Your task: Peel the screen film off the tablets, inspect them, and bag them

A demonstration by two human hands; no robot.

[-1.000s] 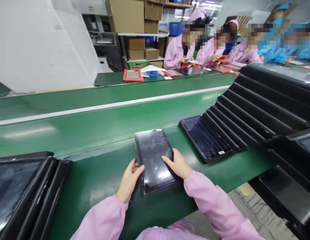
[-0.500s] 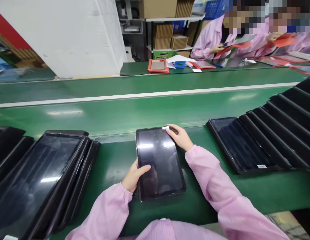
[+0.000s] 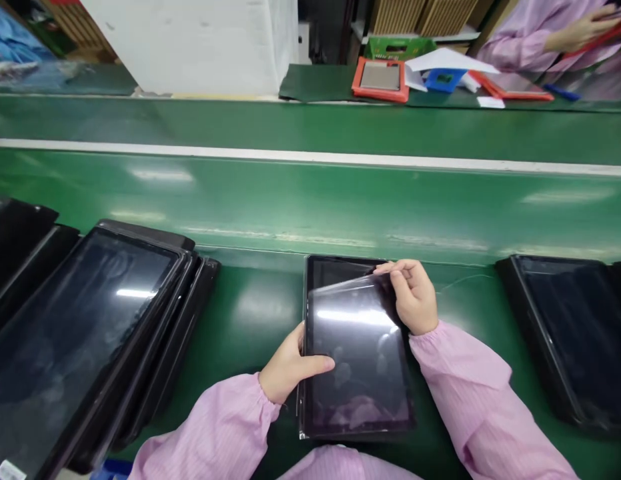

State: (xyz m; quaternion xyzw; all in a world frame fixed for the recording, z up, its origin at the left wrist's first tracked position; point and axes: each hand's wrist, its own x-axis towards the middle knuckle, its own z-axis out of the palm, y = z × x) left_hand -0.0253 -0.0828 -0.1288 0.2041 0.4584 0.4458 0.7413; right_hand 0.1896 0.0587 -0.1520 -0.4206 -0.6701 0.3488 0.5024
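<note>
The right hand (image 3: 415, 300) now has its grip clamped on the upper right corner of a clear film (image 3: 360, 340); half a second ago no film edge stood raised. A top strip of tablet (image 3: 335, 268) lies bare, so peeling seems just begun. The left hand (image 3: 293, 367) clamps the tablet's left side, over the tabletop (image 3: 245, 353), top end toward its far edge, a slanted stack (image 3: 85, 300) off left.
</note>
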